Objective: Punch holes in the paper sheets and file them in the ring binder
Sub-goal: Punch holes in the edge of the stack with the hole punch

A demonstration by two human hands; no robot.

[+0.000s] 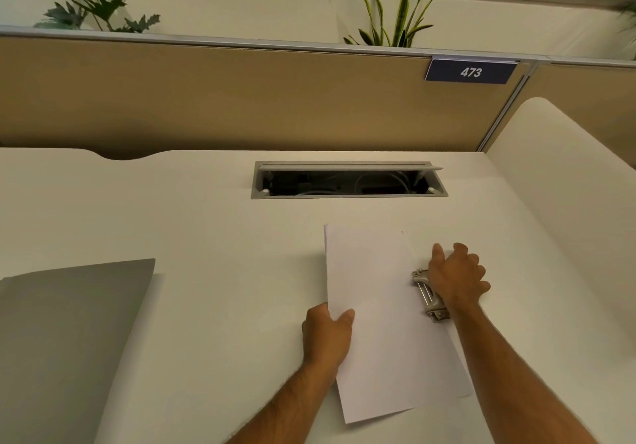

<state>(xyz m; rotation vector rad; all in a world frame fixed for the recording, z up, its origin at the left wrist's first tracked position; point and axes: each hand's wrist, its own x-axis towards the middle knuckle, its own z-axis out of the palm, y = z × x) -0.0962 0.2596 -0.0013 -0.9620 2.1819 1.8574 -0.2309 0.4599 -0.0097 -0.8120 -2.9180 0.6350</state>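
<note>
The left hand (327, 335) pinches the paper sheets (382, 323) at their left edge. The right hand (456, 276) presses the metal hole punch (428, 297) on their right edge.

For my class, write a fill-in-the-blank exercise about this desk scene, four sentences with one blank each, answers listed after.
1. The right hand presses down on a metal hole ____.
2. The left hand grips the left edge of the ____.
3. The sign on the partition reads ____.
4. The grey binder lies on the desk to the ____ of the left hand.

Answers: punch; paper; 473; left
</note>
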